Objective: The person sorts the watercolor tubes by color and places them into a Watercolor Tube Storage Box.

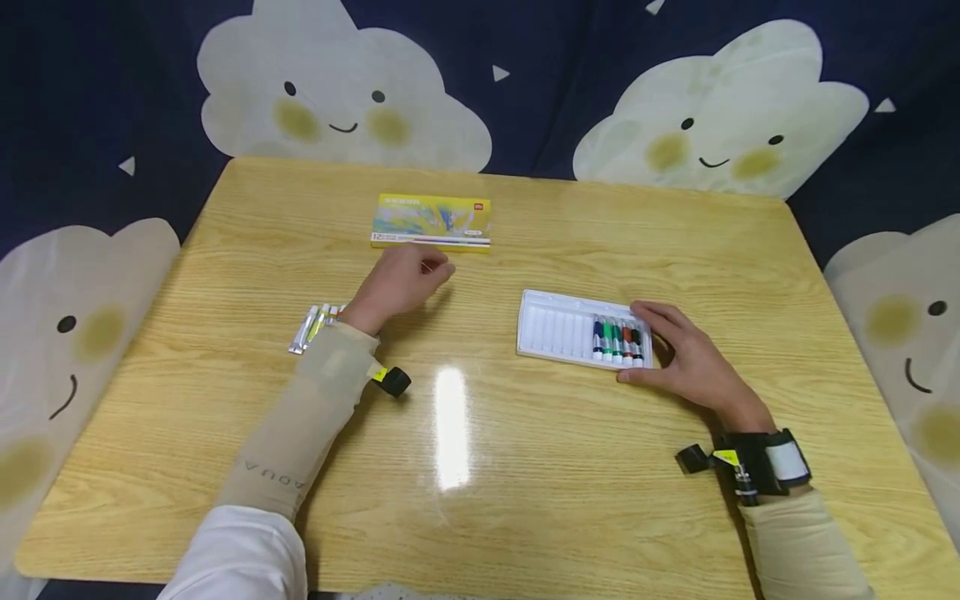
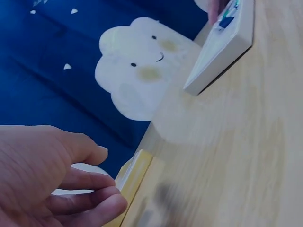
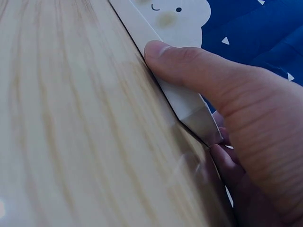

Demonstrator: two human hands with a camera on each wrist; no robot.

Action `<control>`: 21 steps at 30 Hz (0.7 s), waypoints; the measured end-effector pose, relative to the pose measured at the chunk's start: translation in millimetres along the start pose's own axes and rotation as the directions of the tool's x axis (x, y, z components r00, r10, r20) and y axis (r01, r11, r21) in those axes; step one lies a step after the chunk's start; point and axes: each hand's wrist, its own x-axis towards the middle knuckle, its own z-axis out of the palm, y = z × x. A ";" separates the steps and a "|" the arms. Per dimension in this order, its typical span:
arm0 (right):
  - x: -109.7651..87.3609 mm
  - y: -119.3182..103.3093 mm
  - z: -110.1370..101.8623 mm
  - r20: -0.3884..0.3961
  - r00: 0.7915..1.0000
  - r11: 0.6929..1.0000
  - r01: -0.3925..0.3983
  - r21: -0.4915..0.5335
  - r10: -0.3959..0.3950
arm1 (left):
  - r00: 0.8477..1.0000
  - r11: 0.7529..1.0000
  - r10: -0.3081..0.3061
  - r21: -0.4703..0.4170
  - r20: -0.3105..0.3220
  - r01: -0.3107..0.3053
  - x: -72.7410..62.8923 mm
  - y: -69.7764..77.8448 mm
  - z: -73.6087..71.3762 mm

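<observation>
My right hand (image 1: 686,358) grips the right end of a white plastic tray (image 1: 555,329), thumb on the near side and fingers at the far corner. Several paint tubes (image 1: 617,340) with dark, green and red bands fill the tray's right slots; its left slots are bare. In the right wrist view the thumb (image 3: 165,59) presses the tray's side wall (image 3: 182,101). My left hand (image 1: 401,279) hovers with loosely bent fingers, holding nothing, just in front of a yellow paint box (image 1: 435,221). Several loose paint tubes (image 1: 307,329) lie beside the left wrist, partly hidden by it.
The wooden table (image 1: 525,500) carries all these things. Behind and beside it hangs a dark blue cloth (image 1: 536,83) printed with smiling clouds. A bright reflection lies on the tabletop between the arms. Each wrist wears a small black camera.
</observation>
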 end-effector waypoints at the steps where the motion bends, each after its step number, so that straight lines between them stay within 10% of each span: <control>1: 0.2 -0.1 0.0 0.001 1.000 1.000 0.002 0.000 -0.002 | 1.000 1.000 -0.017 0.005 0.011 0.016 -1.3 -1.2 -2.0; 21: 0.9 -0.5 0.9 -0.009 1.000 1.000 0.011 -0.005 -0.011 | 0.981 0.982 -0.131 0.153 0.146 0.109 -15.5 -21.5 -38.2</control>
